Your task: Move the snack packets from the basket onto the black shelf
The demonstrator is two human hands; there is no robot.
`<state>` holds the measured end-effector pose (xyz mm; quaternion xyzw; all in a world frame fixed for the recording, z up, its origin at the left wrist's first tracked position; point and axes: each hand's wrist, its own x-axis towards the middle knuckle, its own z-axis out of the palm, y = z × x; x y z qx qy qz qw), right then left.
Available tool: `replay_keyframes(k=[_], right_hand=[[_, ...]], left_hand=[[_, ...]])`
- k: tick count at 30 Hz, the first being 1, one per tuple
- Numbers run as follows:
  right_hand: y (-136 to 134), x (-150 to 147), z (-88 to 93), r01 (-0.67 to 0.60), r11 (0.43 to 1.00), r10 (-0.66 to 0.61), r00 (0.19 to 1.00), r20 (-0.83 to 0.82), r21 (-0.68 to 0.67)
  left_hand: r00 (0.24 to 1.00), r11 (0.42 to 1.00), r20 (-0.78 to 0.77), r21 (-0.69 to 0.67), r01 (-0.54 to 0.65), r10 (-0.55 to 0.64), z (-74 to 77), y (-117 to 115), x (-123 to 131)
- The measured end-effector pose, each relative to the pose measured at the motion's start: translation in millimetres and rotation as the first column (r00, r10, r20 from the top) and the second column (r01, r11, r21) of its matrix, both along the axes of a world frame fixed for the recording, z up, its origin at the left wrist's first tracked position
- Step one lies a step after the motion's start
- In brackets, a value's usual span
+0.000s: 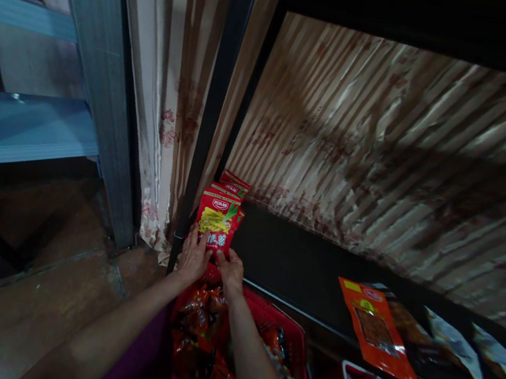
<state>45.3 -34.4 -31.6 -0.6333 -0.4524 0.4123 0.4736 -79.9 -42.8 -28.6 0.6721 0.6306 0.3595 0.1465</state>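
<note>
L hand [193, 259] & R hand [229, 270] are both closed on the bottom edge of the red snack packets [219, 215], fingers curled round the lower corners: L at 7 o'clock, R at 5. At least 3 packets stand upright, front to back, at the far-L end of the black shelf [299, 263], w/ the black post [202, 141] just beside at 9 o'clock. Red basket [280, 325] w/ more packets sits at 6 o'clock under the wrists. Orange packet [373, 328] lies flat on the shelf at 4 o'clock, well apart.
</note>
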Motion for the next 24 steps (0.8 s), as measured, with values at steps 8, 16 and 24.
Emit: replay_keyframes(k=[8, 16, 24], right_hand=[[-10.2, 6.1, 13.2, 0.003, 1.0, -0.005, 0.992, 0.123, 0.02], [37.2, 33.7, 14.0, 0.149, 0.985, -0.154, 0.986, 0.058, 0.085], [98.2, 23.9, 24.6, 0.257, 0.966, -0.224, 0.89, -0.396, 0.031]], left_hand=[[0.999, 1.0, -0.02, -0.017, 0.025, -0.025, 10.2, 0.0, -4.7], [0.997, 0.992, 0.023, 0.096, -0.081, 0.079, 1.2, 8.7, 11.8], [0.992, 0.987, 0.002, 0.096, -0.127, 0.127, -6.6, 21.9, 13.1]])
